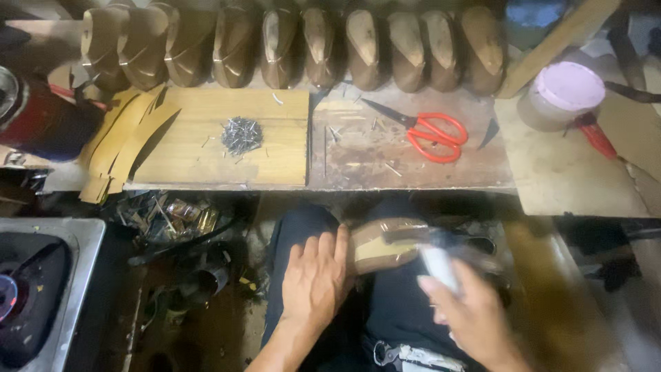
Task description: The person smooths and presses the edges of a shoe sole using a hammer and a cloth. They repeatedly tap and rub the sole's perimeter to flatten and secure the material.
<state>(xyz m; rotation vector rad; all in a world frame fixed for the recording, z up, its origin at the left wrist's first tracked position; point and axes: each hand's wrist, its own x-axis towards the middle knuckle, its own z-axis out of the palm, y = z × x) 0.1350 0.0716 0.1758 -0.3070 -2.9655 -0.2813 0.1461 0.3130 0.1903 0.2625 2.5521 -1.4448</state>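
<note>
Both hands work low over the lap. Left hand (315, 275) lies flat and open, fingers spread, pressing against the heel end of a tan shoe on its last (385, 242), which rests across the person's dark trousers. Right hand (468, 313) is closed around a pale tool handle (439, 265); the handle and the tool's head are blurred with motion over the shoe, so the tool's kind cannot be told.

Risk, as a judgement: the left fingertips sit just beside the spot under the moving tool, so a glancing stroke could catch them; the shoe is only braced on a thigh and could roll.

Beyond the knees, the counter (413, 176) carries a heap of small nails (242, 134) on a light board (206, 151), red-handled scissors (430, 134) and a pink-lidded tub (564, 93). Tan leather strips (120, 141) overhang its left end. Farthest back, a row of wooden lasts (289, 45).
</note>
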